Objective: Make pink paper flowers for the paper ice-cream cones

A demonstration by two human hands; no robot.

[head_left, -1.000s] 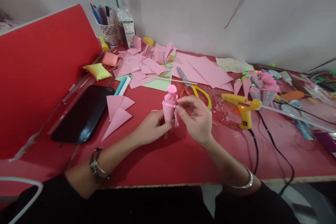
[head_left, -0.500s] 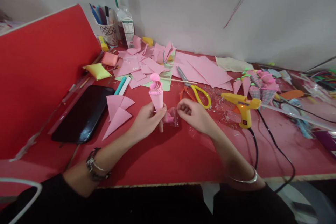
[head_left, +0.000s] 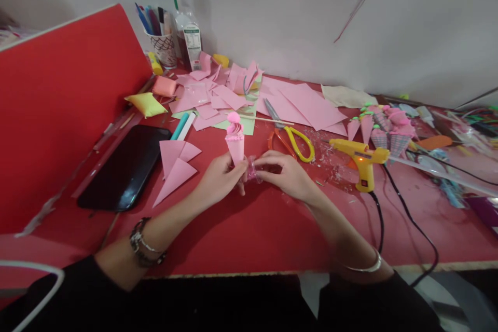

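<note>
A pink paper ice-cream cone (head_left: 235,148) with a swirled pink top and a small ball on it stands upright in my left hand (head_left: 221,176), whose thumb and fingers are closed round its lower part. Beside the cone is a small clear packet (head_left: 253,171) with something pink inside. My right hand (head_left: 284,172) pinches that packet between thumb and fingers at its right side. The packet's left end meets the fingers of my left hand. Cut pink paper pieces (head_left: 175,166) lie left of my left hand.
Scissors (head_left: 290,135) lie behind my right hand. A yellow glue gun (head_left: 360,158), its light on, rests at right with its cable. Finished small cones (head_left: 399,129) are grouped beyond it. A black phone (head_left: 126,166) lies left; pink paper scraps (head_left: 213,91) and a bottle (head_left: 189,36) are behind.
My right hand has moved left and its fingers have closed on the clear packet. My left hand still holds the cone, which sits slightly to the right in view.
</note>
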